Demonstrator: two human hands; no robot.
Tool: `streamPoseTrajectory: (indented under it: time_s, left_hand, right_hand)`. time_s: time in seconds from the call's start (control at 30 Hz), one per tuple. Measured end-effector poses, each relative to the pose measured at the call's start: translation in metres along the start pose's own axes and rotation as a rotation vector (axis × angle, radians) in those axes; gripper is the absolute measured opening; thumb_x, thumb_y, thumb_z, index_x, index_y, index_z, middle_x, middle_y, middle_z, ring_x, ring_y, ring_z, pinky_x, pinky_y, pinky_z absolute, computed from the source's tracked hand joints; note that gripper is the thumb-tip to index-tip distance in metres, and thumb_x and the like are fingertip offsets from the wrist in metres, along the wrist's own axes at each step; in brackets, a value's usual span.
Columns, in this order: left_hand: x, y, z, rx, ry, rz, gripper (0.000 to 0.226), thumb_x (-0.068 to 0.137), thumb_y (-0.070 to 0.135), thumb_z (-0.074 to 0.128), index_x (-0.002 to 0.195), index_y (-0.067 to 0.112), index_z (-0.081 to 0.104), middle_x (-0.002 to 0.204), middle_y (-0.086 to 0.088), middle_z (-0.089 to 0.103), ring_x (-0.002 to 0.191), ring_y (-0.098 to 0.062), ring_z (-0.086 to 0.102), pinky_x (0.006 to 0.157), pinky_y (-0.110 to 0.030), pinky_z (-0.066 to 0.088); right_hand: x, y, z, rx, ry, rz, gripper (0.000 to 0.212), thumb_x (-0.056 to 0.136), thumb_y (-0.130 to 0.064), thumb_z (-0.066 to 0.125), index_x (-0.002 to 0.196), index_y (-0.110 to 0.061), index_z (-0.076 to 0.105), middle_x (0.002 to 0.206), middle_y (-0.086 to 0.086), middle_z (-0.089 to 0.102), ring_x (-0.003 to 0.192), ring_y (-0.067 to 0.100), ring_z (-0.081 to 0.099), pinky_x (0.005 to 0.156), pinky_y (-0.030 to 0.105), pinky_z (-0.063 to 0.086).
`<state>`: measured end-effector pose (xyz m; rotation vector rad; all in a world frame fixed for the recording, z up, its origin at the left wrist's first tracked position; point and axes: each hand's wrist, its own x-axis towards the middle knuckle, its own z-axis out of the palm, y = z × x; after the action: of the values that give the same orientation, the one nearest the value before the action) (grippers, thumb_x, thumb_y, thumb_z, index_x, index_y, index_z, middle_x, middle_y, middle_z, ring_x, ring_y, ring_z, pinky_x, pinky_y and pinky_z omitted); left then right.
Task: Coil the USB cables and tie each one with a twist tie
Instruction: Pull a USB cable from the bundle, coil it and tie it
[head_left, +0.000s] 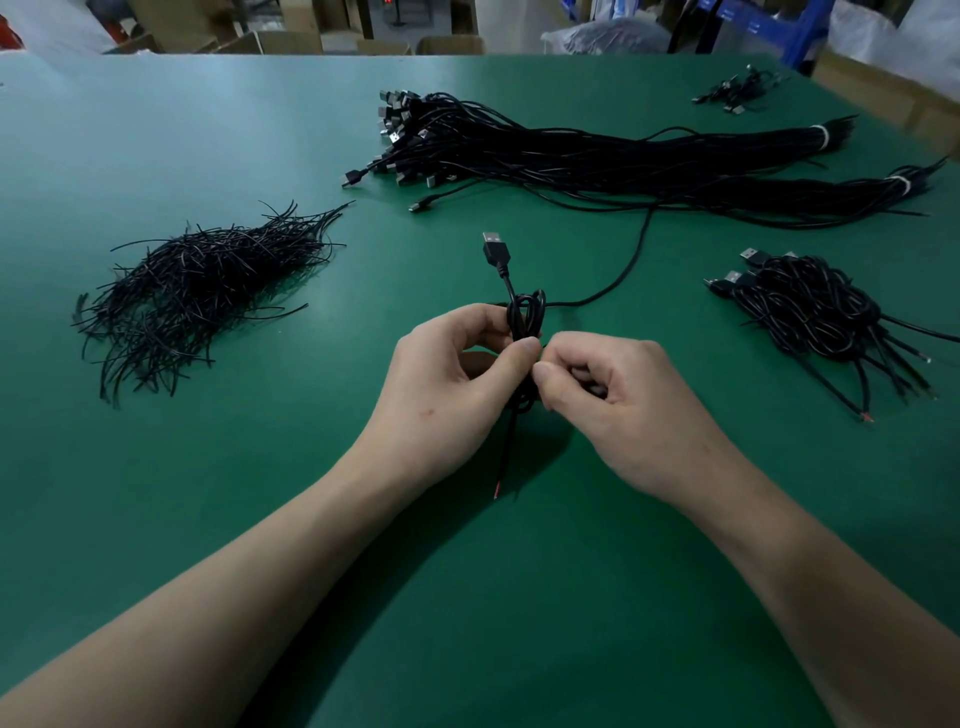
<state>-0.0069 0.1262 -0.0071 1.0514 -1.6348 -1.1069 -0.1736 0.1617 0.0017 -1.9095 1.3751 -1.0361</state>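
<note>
On the green surface (260, 130) a heap of black twist ties (202, 291) lies at the left. Long bundles of straight USB cables (597, 156) lie farther back, and finished coils (810, 312) lie at the right. Above the middle, the left hand (457, 374) grips the coiled USB cable (524, 317) between thumb and fingers, plug (496, 249) pointing away. The right hand (623, 395), fingers curled, pinches the same coil at its middle.

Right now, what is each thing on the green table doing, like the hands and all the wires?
Cable in hands, coiled, plug pointing up, bare end hanging down.
Left hand, pinching the coil.
Right hand, fingers curled, pinching at the coil's middle.
Twist ties, loose heap, untouched.
Long cable bundles, uncoiled, banded at one end.
Coiled cables, piled at right.
</note>
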Motion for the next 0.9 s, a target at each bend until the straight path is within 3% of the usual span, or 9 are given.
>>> streamPoseTrajectory:
  time_s: [0.13, 0.2, 0.3, 0.37, 0.5, 0.6, 0.77, 0.9]
  left_hand:
    - [0.0, 0.0, -0.002, -0.004, -0.019, 0.026, 0.015, 0.091, 0.024, 0.065, 0.103, 0.018, 0.071, 0.096, -0.009, 0.071, 0.079, -0.014, 0.071, 0.074, -0.026, 0.055]
    - [0.0, 0.0, -0.003, 0.01, -0.007, 0.051, 0.011, 0.095, 0.016, 0.067, 0.105, 0.016, 0.07, 0.093, -0.005, 0.071, 0.082, -0.014, 0.072, 0.074, -0.024, 0.052]
    - [0.001, 0.002, -0.002, 0.08, 0.042, 0.125, 0.013, 0.096, 0.01, 0.066, 0.108, 0.013, 0.069, 0.091, 0.002, 0.073, 0.085, -0.012, 0.074, 0.077, -0.027, 0.055]
    - [0.0, 0.005, -0.002, 0.141, 0.075, 0.191, 0.014, 0.096, 0.009, 0.066, 0.109, 0.011, 0.069, 0.09, 0.006, 0.072, 0.083, -0.009, 0.074, 0.079, -0.027, 0.057]
    - [-0.002, 0.009, -0.001, 0.184, 0.084, 0.25, 0.012, 0.095, 0.007, 0.067, 0.107, 0.008, 0.068, 0.087, 0.005, 0.071, 0.078, -0.012, 0.074, 0.076, -0.028, 0.059]
    - [-0.004, 0.01, 0.001, 0.203, 0.081, 0.252, 0.011, 0.094, 0.009, 0.069, 0.105, 0.01, 0.069, 0.085, 0.002, 0.073, 0.078, -0.015, 0.073, 0.076, -0.034, 0.059]
    - [-0.003, 0.01, 0.001, 0.141, 0.066, 0.222, 0.009, 0.095, 0.01, 0.068, 0.104, 0.01, 0.068, 0.085, -0.006, 0.071, 0.079, -0.019, 0.071, 0.077, -0.04, 0.059]
    - [-0.005, 0.014, 0.003, 0.207, 0.088, 0.324, 0.01, 0.094, 0.009, 0.068, 0.1, 0.017, 0.065, 0.083, 0.003, 0.07, 0.081, -0.016, 0.07, 0.078, -0.034, 0.057]
  right_hand:
    - [0.0, 0.002, 0.002, 0.068, -0.008, 0.041, 0.032, 0.099, -0.025, 0.053, 0.069, -0.014, 0.05, 0.056, -0.01, 0.036, 0.052, 0.008, 0.031, 0.051, 0.029, 0.028]
    - [0.002, 0.003, 0.004, 0.215, -0.04, 0.102, 0.032, 0.098, -0.03, 0.049, 0.072, -0.01, 0.051, 0.055, -0.011, 0.033, 0.051, 0.009, 0.029, 0.051, 0.03, 0.027]
    - [0.004, 0.002, 0.004, 0.445, -0.068, 0.166, 0.039, 0.099, -0.036, 0.047, 0.076, -0.006, 0.054, 0.057, -0.001, 0.032, 0.049, 0.008, 0.028, 0.048, 0.018, 0.027]
    - [0.005, 0.002, 0.002, 0.52, -0.076, 0.213, 0.046, 0.103, -0.044, 0.046, 0.077, -0.008, 0.058, 0.055, -0.001, 0.035, 0.048, 0.008, 0.03, 0.046, 0.016, 0.028]
    - [0.007, 0.002, 0.003, 0.545, -0.053, 0.296, 0.056, 0.094, -0.06, 0.042, 0.072, -0.01, 0.056, 0.051, -0.005, 0.037, 0.046, 0.009, 0.03, 0.042, 0.015, 0.028]
    - [0.007, 0.005, 0.007, 0.549, -0.052, 0.256, 0.058, 0.099, -0.059, 0.041, 0.07, -0.011, 0.055, 0.052, -0.008, 0.035, 0.047, 0.007, 0.029, 0.044, 0.015, 0.028]
    - [0.004, 0.005, 0.011, 0.499, -0.014, 0.189, 0.043, 0.1, -0.048, 0.044, 0.07, -0.018, 0.053, 0.054, -0.012, 0.03, 0.048, 0.006, 0.024, 0.046, 0.016, 0.025]
    - [0.005, -0.001, 0.013, 0.658, 0.017, 0.249, 0.051, 0.104, -0.05, 0.038, 0.07, -0.014, 0.049, 0.05, -0.015, 0.031, 0.044, 0.004, 0.022, 0.042, 0.016, 0.022]
